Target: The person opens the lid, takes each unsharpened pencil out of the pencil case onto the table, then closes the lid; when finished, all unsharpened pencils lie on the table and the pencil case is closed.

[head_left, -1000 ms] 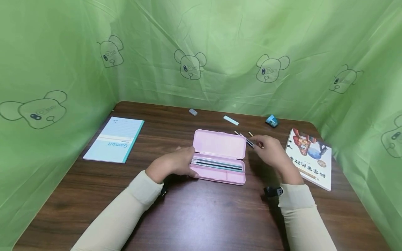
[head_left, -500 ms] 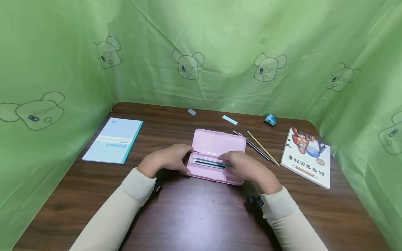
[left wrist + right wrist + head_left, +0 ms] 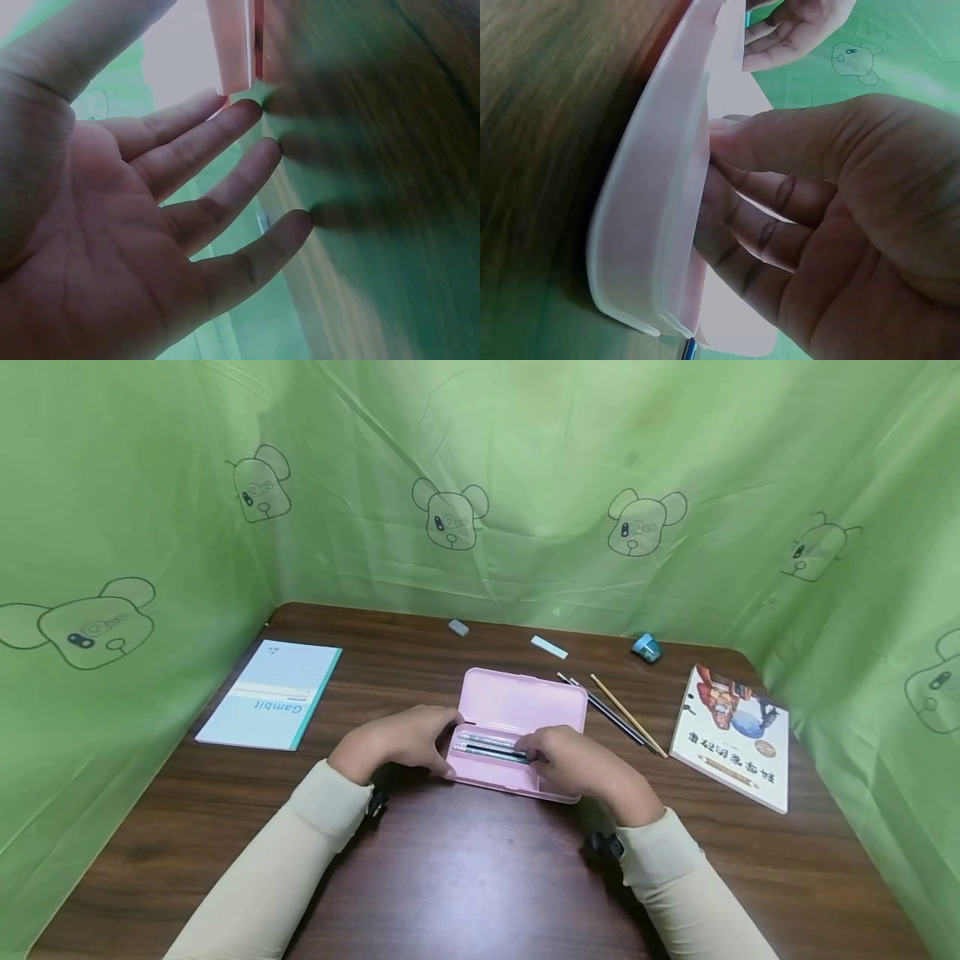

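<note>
A: What am I looking at, biggest thing first?

B: I've got a dark wood tabletop (image 3: 480,877) walled in by green cloth. On it a light blue notebook (image 3: 270,695) lies far left and a picture book (image 3: 731,737) far right. In the middle sits the pink pencil case (image 3: 517,735), lid open and tilted back.

A: And the hands?

B: My left hand (image 3: 397,742) rests against the case's left end with the fingers straight and relaxed; the left wrist view shows the palm open, fingertips at the case's edge. My right hand (image 3: 573,760) is over the tray, fingers curled down onto the pencils in the case (image 3: 487,747). I think it pinches one of them, though the head view is too small to be sure and the right wrist view mostly shows the case wall.

A: Which step is this?

B: I'd judge it as settling a pencil into the tray alongside the others.

A: What's left outside?

B: Two loose pencils (image 3: 618,714) just right of the lid, then along the back edge a blue sharpener (image 3: 647,648), a pale eraser (image 3: 550,647) and a small grey eraser (image 3: 458,627).

A: Next move?

B: Probably letting go cleanly, then reaching right for the loose pencils while the left hand steadies the case
</note>
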A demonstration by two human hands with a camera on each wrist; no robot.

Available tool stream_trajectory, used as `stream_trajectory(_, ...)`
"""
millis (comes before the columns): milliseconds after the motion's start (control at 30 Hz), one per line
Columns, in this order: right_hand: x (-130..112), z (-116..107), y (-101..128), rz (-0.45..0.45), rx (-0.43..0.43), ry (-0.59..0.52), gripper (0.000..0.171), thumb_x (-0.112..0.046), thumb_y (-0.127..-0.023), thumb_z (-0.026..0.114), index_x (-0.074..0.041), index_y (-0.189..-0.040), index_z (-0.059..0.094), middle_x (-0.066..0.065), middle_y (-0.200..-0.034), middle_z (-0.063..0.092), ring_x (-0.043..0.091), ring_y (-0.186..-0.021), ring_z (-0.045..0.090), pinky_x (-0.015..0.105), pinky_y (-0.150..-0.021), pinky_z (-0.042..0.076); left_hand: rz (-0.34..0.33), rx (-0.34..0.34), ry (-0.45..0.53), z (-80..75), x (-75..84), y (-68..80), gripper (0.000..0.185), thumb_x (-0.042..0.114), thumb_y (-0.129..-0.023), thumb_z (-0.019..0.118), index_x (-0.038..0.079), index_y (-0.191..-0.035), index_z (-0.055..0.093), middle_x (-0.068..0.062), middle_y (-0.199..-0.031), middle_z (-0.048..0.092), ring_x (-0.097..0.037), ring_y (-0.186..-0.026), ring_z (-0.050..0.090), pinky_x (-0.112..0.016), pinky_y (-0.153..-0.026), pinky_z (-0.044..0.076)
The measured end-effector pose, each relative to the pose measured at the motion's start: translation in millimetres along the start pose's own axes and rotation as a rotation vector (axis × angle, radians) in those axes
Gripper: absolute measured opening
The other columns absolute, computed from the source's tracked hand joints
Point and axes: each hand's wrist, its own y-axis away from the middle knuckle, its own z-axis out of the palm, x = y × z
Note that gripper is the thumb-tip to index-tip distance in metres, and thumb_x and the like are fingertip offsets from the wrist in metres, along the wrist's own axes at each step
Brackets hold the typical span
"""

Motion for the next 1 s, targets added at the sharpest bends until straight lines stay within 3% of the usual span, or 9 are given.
stream_trajectory(200,-2.5,-0.1,-0.7,-0.011,-0.002,0.014,0.033,0.011,-0.094,0.067,-0.002,-0.119,0.082,0.005,-0.097,0.077,0.016,-0.091,0.067,0.040,-0.090,0.061,-0.010,0.001,-0.005,-0.5,2.3,1.2,0.075,0.030,-0.085,0.099,0.003,-0.145,0.063,-0.012,-0.139,0.072,-0.029,-0.132,0.066,-0.048,-0.119,0.052)
stream_trajectory(667,2.5,2.0,-1.0,-0.028,-0.030,-0.017,0.036,0.011,-0.096,0.064,-0.003,-0.125,0.082,0.007,-0.103,0.078,0.016,-0.095,0.068,0.039,-0.091,0.061,-0.044,-0.018,0.001,1.5,2.5,0.0,0.078,0.031,-0.087,0.098,0.004,-0.150,0.061,-0.012,-0.144,0.070,-0.028,-0.135,0.064,-0.049,-0.121,0.050)
stream_trajectory(1000,6.5,-2.9,2.7,-0.021,0.012,-0.077,0.037,0.012,-0.096,0.066,-0.002,-0.126,0.081,0.006,-0.111,0.082,0.020,-0.102,0.073,0.045,-0.096,0.063,-0.043,-0.014,0.004,0.6,4.7,1.0,0.077,0.029,-0.087,0.098,0.004,-0.149,0.061,-0.012,-0.143,0.070,-0.028,-0.134,0.065,-0.048,-0.120,0.051)
